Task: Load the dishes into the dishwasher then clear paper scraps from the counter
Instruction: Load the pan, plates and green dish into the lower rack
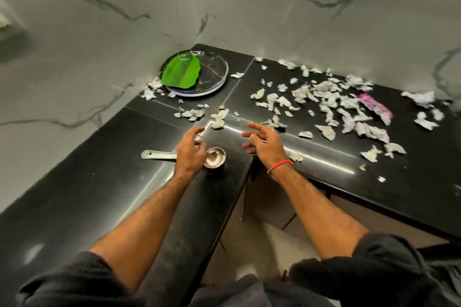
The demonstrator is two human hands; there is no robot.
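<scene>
Left hand (190,149): fingers curled round a small shiny thing, too blurred to name.
Right hand (264,143): loose, fingers spread, holding nothing.
Ladle (159,155): lies by the counter's (74,197) inner edge, its cup under the left hand.
Scraps (324,104): spread along the counter's back edge.
Wrapper (375,105): pink, among the scraps.
Plates (212,75): stacked in the back corner.
Leaf (180,73): green, on the plates.

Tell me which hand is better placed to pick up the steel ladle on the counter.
Left. The left hand hovers right over the steel ladle, though it already pinches something small. The right hand is open but off to the side.
</scene>
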